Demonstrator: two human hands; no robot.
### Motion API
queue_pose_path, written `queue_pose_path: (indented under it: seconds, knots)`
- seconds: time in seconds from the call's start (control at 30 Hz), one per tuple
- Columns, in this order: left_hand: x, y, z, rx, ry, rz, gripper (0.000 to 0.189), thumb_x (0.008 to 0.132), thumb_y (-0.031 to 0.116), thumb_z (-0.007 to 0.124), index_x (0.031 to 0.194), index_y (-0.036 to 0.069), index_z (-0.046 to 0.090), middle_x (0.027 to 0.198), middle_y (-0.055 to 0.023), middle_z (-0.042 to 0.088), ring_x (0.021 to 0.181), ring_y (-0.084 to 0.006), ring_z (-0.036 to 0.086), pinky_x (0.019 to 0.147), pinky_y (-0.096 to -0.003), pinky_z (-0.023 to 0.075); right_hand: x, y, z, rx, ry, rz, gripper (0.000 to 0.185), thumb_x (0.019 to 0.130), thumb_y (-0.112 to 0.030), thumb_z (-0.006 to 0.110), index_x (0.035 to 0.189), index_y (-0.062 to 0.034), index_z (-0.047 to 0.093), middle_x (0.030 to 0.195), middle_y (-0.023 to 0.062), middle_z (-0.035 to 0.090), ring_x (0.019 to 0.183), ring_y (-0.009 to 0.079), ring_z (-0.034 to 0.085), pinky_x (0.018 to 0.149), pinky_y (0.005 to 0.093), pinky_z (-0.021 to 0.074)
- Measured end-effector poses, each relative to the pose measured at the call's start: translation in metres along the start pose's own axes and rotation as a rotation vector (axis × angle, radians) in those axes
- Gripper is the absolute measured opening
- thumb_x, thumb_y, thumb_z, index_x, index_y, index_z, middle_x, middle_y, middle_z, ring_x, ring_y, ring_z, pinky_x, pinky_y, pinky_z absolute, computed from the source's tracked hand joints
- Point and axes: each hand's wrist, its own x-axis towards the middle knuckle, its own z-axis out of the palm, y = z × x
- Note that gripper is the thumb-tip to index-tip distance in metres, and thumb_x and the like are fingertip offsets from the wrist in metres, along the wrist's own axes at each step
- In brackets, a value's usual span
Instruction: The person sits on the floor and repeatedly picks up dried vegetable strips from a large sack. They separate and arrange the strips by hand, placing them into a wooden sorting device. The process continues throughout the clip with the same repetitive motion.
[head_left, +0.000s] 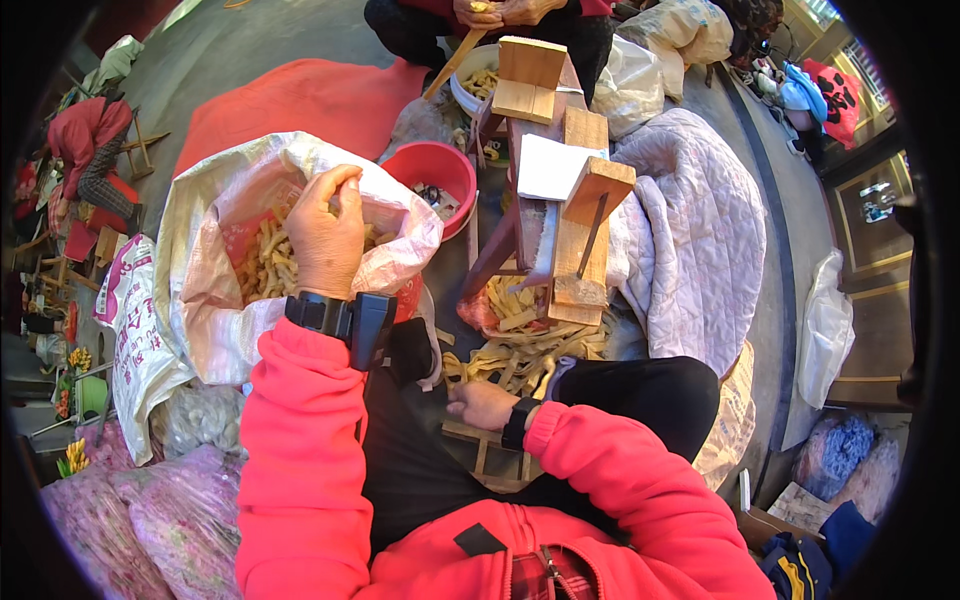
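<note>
Over the mouth of an open white woven sack (375, 169), my left hand (325, 232) is raised with its fingers bent and the thumb near the fingertips. Whether anything small is between them is hidden. Inside the sack lie many tan twisted pieces (270, 259). My right hand (484, 405) is low between my knees, fingers curled, at the edge of a heap of flat tan strips (517, 360). Its fingertips are hidden, so I cannot tell if it holds a strip. Beyond the heap stands a wooden bench (506, 244) bearing a wooden block frame with a metal rod (592, 236).
A red basin (457, 169) stands right of the sack. A pale quilted cloth (697, 217) drapes by the bench. A small wooden stool (487, 457) is below my right hand. Opposite, another person's hands (517, 9) are near a wooden stick (454, 64). Plastic-wrapped bundles (180, 517) lie at left.
</note>
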Motion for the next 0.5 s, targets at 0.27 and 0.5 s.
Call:
queue_pose_path:
  seconds: [0.27,0.5]
  knots:
    - [-0.039,0.045,0.006,-0.404,-0.507,-0.165,0.014,0.092,0.008,0.063,0.102,0.0,0.069,0.086,-0.0075,0.07,0.078,-0.0125,0.065,0.073,-0.0279,0.0524,-0.115,-0.099,-0.089,0.392,-0.231,-0.266,0.026,0.095,-0.026,0.064,0.099,-0.0011,0.069,0.077,0.0022,0.065,0.071,0.0114,0.059,0.066,0.0291,0.0486]
    - [-0.124,0.107,0.007,-0.84,-1.257,-0.089,0.054,0.091,0.041,0.069,0.124,0.0,0.059,0.11,-0.0106,0.066,0.106,-0.0191,0.062,0.093,-0.032,0.0472,-0.217,-0.129,-0.15,0.913,0.181,-0.557,0.019,0.092,-0.011,0.067,0.102,0.0054,0.069,0.082,0.0081,0.066,0.066,0.01,0.056,0.058,0.0241,0.0435]
